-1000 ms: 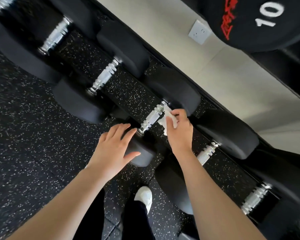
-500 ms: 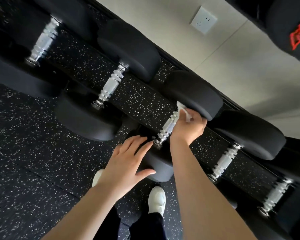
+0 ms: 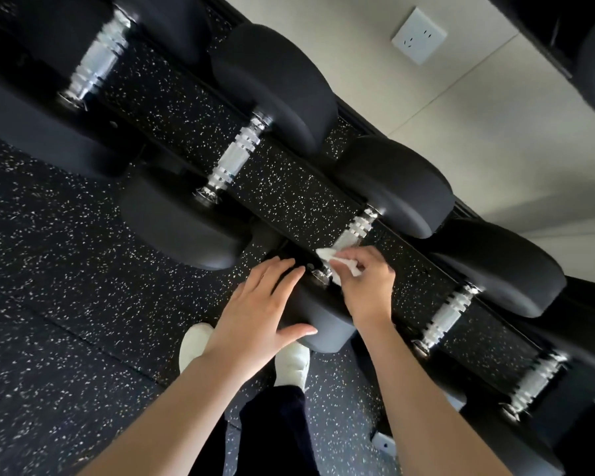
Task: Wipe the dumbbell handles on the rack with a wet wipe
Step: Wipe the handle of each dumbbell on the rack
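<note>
Several black dumbbells with chrome handles lie side by side on a low rack. My right hand pinches a white wet wipe against the near end of the middle dumbbell's chrome handle. My left hand lies with straight fingers on that dumbbell's near black head. The wipe covers the lower part of the handle; its far end stays bare.
Neighbouring handles: one to the left, one far left, two to the right. A pale wall with a socket runs behind the rack. Speckled black rubber floor lies in front, with my white shoes below.
My right hand slid the wipe down the handle from its far end toward the near end. My left hand stayed on the near head. The view shifted slightly.
</note>
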`<state>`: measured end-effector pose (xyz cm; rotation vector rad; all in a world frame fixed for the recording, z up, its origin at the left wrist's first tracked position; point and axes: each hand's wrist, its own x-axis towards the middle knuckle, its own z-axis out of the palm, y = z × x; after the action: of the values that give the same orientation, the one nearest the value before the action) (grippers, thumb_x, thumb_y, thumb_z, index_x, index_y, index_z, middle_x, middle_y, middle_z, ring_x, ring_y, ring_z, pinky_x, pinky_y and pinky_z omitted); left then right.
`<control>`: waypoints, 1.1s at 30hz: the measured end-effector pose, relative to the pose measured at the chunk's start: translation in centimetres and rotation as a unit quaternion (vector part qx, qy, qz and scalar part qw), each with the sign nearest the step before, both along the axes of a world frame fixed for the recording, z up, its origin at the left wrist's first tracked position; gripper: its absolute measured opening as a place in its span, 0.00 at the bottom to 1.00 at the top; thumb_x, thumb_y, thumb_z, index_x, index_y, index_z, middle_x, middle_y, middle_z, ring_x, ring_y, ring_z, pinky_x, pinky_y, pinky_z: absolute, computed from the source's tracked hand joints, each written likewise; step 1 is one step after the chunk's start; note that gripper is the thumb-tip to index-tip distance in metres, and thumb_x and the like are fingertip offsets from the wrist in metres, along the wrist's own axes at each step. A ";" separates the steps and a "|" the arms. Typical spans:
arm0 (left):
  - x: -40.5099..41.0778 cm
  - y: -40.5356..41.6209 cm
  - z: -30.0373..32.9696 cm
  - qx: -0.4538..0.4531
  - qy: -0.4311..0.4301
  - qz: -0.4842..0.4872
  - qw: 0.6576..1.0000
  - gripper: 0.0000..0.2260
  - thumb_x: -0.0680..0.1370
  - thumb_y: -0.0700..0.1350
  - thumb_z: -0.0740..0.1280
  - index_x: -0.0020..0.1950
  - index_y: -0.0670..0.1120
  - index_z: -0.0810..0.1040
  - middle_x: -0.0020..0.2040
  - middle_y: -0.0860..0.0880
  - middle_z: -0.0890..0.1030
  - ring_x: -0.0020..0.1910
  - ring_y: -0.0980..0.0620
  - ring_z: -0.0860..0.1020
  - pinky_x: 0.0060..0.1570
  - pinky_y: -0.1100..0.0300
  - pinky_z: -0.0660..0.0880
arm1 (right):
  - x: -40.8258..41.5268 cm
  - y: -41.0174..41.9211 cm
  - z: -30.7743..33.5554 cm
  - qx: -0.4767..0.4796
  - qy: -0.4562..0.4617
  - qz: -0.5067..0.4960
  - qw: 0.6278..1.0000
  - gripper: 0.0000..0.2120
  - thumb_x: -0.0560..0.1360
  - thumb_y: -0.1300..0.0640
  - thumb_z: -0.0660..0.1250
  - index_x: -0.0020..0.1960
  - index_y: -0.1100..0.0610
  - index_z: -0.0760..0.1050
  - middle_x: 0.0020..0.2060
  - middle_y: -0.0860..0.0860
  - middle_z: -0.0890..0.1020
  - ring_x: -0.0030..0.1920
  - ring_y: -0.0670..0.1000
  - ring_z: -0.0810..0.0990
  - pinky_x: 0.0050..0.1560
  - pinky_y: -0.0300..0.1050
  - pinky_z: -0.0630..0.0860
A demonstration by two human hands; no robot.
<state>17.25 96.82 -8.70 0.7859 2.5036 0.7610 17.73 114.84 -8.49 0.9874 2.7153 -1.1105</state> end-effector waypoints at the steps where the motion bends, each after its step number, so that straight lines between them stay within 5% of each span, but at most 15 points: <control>1: 0.0 0.1 0.0 0.001 0.001 0.007 1.000 0.35 0.68 0.65 0.64 0.70 0.46 0.69 0.68 0.50 0.70 0.70 0.49 0.65 0.59 0.46 0.74 | 0.5 -0.2 -0.2 -0.008 -0.013 0.016 1.000 0.04 0.68 0.63 0.74 0.42 0.56 0.81 0.45 0.50 0.80 0.44 0.46 0.77 0.44 0.26 0.67; 7: 0.9 1.3 0.2 -0.002 0.017 0.063 0.998 0.36 0.68 0.68 0.61 0.67 0.45 0.72 0.67 0.49 0.72 0.69 0.48 0.66 0.58 0.49 0.74 | 1.5 0.4 -0.6 -0.043 -0.068 0.049 0.996 0.06 0.68 0.61 0.74 0.40 0.52 0.80 0.43 0.47 0.81 0.43 0.47 0.78 0.43 0.28 0.68; 11: 1.8 2.5 0.2 -0.004 0.014 0.110 0.994 0.37 0.67 0.69 0.60 0.67 0.44 0.71 0.67 0.48 0.72 0.69 0.47 0.66 0.58 0.48 0.74 | 1.8 0.4 -0.4 -0.053 -0.089 0.033 0.994 0.07 0.70 0.59 0.73 0.39 0.49 0.78 0.41 0.48 0.82 0.43 0.52 0.78 0.48 0.42 0.72; 15: 2.5 3.2 0.1 0.001 0.006 0.146 0.989 0.39 0.68 0.69 0.58 0.69 0.44 0.70 0.70 0.48 0.70 0.71 0.48 0.64 0.63 0.49 0.70 | 1.7 0.4 -0.1 -0.065 -0.076 0.001 0.995 0.07 0.70 0.58 0.73 0.38 0.50 0.76 0.33 0.45 0.78 0.36 0.47 0.75 0.33 0.26 0.67; 24: 3.0 3.3 -0.8 0.027 -0.008 0.167 0.986 0.40 0.68 0.69 0.60 0.72 0.45 0.67 0.73 0.50 0.66 0.74 0.49 0.60 0.68 0.44 0.65 | 0.8 1.1 -0.2 -0.085 0.045 -0.126 0.987 0.04 0.71 0.64 0.71 0.42 0.58 0.78 0.46 0.54 0.82 0.44 0.49 0.78 0.36 0.22 0.69; 28: 3.1 3.3 -0.8 0.034 -0.012 0.176 0.984 0.40 0.68 0.70 0.59 0.72 0.46 0.66 0.73 0.51 0.65 0.74 0.50 0.58 0.69 0.45 0.63 | -1.8 2.2 0.2 -0.104 0.092 -0.241 0.961 0.09 0.71 0.63 0.71 0.37 0.51 0.75 0.43 0.50 0.82 0.47 0.49 0.80 0.41 0.32 0.75; 33: 3.2 3.3 -0.8 0.040 -0.010 0.178 0.983 0.39 0.68 0.70 0.60 0.72 0.47 0.67 0.73 0.51 0.64 0.75 0.51 0.58 0.70 0.48 0.61 | -4.2 2.6 0.7 -0.227 0.139 -0.389 0.882 0.03 0.72 0.64 0.71 0.42 0.58 0.77 0.37 0.48 0.81 0.38 0.42 0.80 0.33 0.26 0.74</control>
<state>20.42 100.07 -9.46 0.3520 2.6428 0.9847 13.50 117.40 -7.82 2.0039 2.0154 -2.0077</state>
